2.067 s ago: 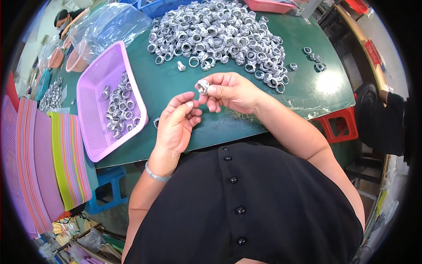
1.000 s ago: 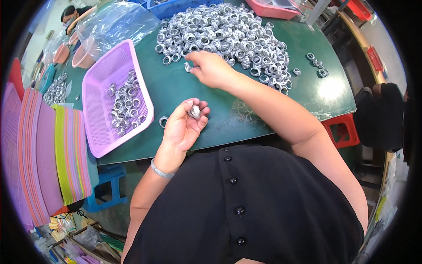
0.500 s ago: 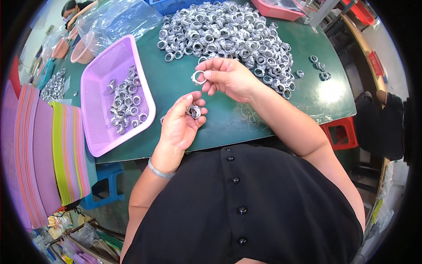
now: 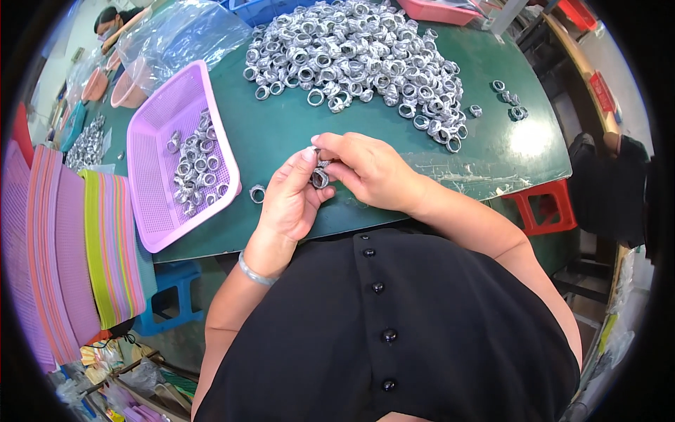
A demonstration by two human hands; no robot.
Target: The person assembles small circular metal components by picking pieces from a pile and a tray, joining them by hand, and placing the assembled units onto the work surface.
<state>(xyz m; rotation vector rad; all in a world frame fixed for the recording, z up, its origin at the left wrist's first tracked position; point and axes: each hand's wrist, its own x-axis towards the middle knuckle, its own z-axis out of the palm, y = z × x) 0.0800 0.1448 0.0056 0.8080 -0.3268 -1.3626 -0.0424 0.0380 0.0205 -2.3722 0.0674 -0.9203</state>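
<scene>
Silver-grey metal rings (image 4: 320, 178) sit in the fingers of my left hand (image 4: 290, 193), closed around them above the near part of the green table (image 4: 281, 126). My right hand (image 4: 376, 171) meets it from the right, with its thumb and index finger pinched at the same small cluster; the ring in that pinch is mostly covered by fingers. One loose ring (image 4: 257, 194) lies on the table just left of my left hand. Beyond both hands spreads a large heap of similar rings (image 4: 358, 60).
At the left stands a purple perforated basket (image 4: 228, 165) with several rings inside. Stacked striped baskets (image 4: 105, 246) rise at the far left. A few rings (image 4: 517, 112) lie apart at the right. Clear plastic sheeting (image 4: 186, 39) and a blue bin (image 4: 264, 10) are at the back; a person sits far left.
My right hand has moved down and toward me with its ring, from near the heap to my left hand. The loose ring beside my left hand now shows fully.
</scene>
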